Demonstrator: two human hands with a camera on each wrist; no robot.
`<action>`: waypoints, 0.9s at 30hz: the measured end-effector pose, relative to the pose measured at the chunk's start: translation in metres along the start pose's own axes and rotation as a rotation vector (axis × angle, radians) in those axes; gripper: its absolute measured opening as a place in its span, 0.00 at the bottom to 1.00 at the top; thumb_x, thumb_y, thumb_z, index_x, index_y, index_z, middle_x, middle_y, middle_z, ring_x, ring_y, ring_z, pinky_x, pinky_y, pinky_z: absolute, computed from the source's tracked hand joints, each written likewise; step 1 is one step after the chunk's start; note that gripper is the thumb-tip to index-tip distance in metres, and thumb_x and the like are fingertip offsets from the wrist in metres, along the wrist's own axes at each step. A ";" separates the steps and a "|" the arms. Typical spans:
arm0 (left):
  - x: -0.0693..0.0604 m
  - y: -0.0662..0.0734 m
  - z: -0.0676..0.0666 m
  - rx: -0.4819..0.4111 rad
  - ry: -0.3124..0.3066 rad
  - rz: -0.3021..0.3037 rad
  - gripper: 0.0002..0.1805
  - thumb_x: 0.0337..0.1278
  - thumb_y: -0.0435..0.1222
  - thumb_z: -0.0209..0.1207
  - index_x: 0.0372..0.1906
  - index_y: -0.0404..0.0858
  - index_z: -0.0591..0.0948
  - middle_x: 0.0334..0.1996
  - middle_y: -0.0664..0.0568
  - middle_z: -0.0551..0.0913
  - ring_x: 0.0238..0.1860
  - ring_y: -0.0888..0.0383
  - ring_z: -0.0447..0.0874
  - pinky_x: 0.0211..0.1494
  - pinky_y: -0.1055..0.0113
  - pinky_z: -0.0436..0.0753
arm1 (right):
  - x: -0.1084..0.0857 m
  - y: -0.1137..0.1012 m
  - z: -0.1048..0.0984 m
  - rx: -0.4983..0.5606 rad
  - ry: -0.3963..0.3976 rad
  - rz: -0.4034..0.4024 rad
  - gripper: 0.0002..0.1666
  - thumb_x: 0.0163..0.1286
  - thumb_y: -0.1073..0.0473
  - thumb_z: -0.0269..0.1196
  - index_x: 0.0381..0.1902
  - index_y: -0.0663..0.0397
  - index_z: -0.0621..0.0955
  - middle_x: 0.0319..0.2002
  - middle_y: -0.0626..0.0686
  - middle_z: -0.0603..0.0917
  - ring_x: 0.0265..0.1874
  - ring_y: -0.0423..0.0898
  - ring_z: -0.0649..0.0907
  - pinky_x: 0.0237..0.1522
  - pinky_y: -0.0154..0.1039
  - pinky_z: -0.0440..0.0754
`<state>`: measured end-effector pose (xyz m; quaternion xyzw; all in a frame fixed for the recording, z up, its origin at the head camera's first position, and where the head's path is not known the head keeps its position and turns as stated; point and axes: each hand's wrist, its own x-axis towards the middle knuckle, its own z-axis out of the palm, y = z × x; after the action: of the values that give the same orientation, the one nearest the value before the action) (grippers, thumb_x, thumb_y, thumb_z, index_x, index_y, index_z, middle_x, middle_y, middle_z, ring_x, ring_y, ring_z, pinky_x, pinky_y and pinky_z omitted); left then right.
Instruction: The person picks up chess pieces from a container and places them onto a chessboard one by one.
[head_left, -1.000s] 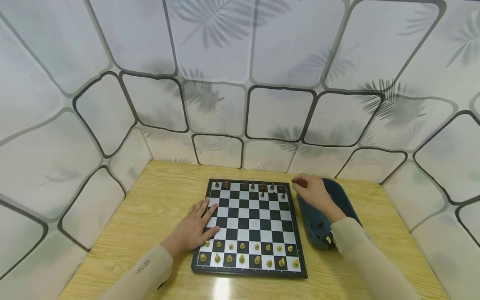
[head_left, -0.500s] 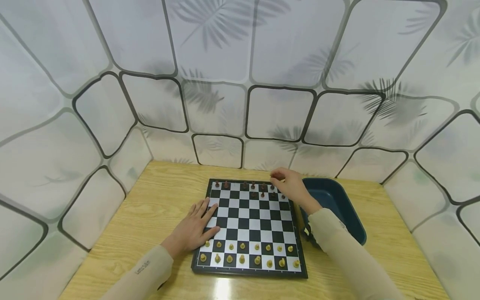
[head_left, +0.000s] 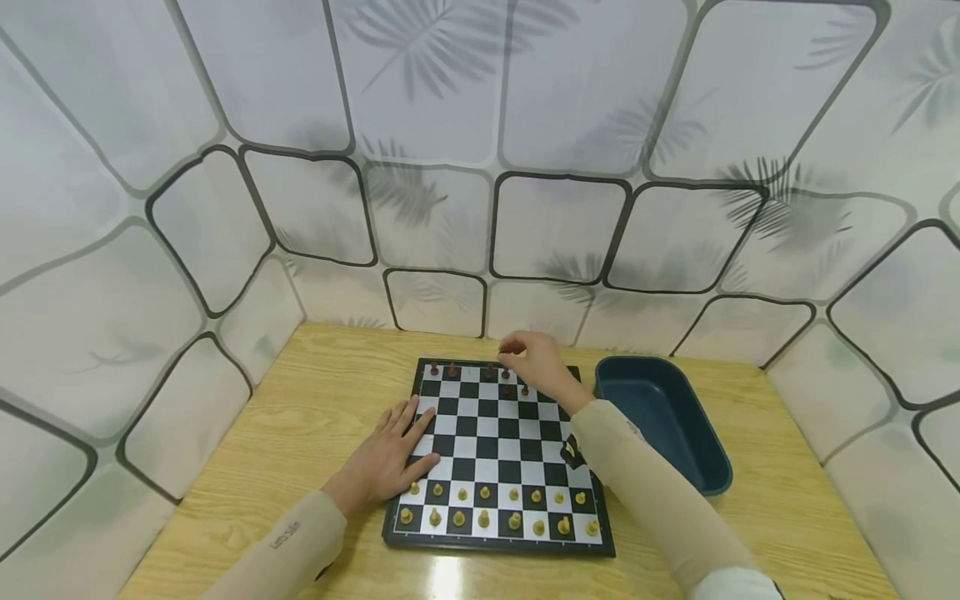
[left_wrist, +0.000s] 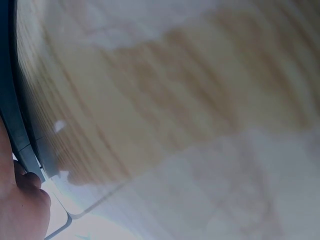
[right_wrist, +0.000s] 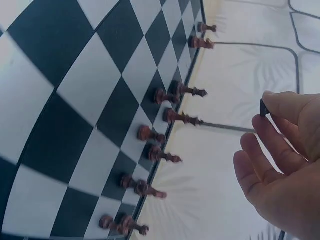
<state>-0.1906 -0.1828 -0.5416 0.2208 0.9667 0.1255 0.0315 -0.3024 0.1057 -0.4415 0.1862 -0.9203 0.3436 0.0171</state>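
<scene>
A black-and-white chessboard [head_left: 487,429] lies on the table. My left hand [head_left: 384,454] rests on its left side with fingers spread. My right hand [head_left: 542,365] hovers over the board's far edge, pinching a small dark chess piece [right_wrist: 263,108] between thumb and finger; its kind is mostly hidden. Dark red chess pieces, among them a king [right_wrist: 181,117], stand along the far side, with a gap in the far row toward the left. Two rows of yellow chess pieces [head_left: 483,517] stand on the near side. The left wrist view shows part of a hand [left_wrist: 25,210] beside the board's dark edge.
A dark blue plastic tray [head_left: 660,408] stands right of the board; my right forearm passes in front of it. A patterned curtain [head_left: 442,304] hangs behind the wooden table [head_left: 330,367].
My right hand has moved left from over the tray, along the board's far edge, carrying the dark chess piece. The left hand has stayed in place.
</scene>
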 end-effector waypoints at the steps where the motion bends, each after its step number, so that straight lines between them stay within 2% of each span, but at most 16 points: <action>1: 0.000 0.000 0.000 -0.001 0.000 -0.001 0.47 0.77 0.68 0.41 0.86 0.43 0.55 0.86 0.36 0.45 0.86 0.38 0.46 0.87 0.41 0.51 | 0.002 -0.001 0.003 0.000 -0.001 0.005 0.09 0.75 0.56 0.68 0.49 0.53 0.88 0.48 0.54 0.91 0.53 0.54 0.87 0.56 0.55 0.86; 14: 0.000 -0.001 0.001 0.001 0.003 0.001 0.46 0.77 0.67 0.41 0.86 0.43 0.55 0.86 0.36 0.46 0.86 0.38 0.46 0.87 0.41 0.52 | 0.026 -0.005 0.033 0.022 -0.050 0.006 0.07 0.73 0.61 0.69 0.45 0.57 0.89 0.47 0.56 0.91 0.56 0.56 0.86 0.63 0.58 0.83; 20: 0.001 0.001 0.001 0.007 -0.010 -0.002 0.46 0.77 0.67 0.41 0.86 0.43 0.55 0.86 0.36 0.46 0.86 0.38 0.47 0.87 0.41 0.51 | 0.033 -0.002 0.047 -0.065 -0.067 0.026 0.05 0.73 0.59 0.70 0.42 0.53 0.89 0.43 0.53 0.91 0.47 0.51 0.87 0.53 0.51 0.86; 27: 0.000 0.000 0.001 -0.003 -0.010 -0.009 0.46 0.77 0.67 0.42 0.86 0.43 0.55 0.86 0.37 0.46 0.86 0.38 0.46 0.88 0.42 0.51 | 0.039 -0.004 0.055 -0.070 -0.114 0.046 0.06 0.73 0.60 0.69 0.44 0.55 0.89 0.46 0.55 0.91 0.47 0.52 0.87 0.51 0.48 0.87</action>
<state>-0.1907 -0.1823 -0.5422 0.2172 0.9673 0.1257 0.0372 -0.3320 0.0552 -0.4746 0.1834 -0.9353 0.3005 -0.0365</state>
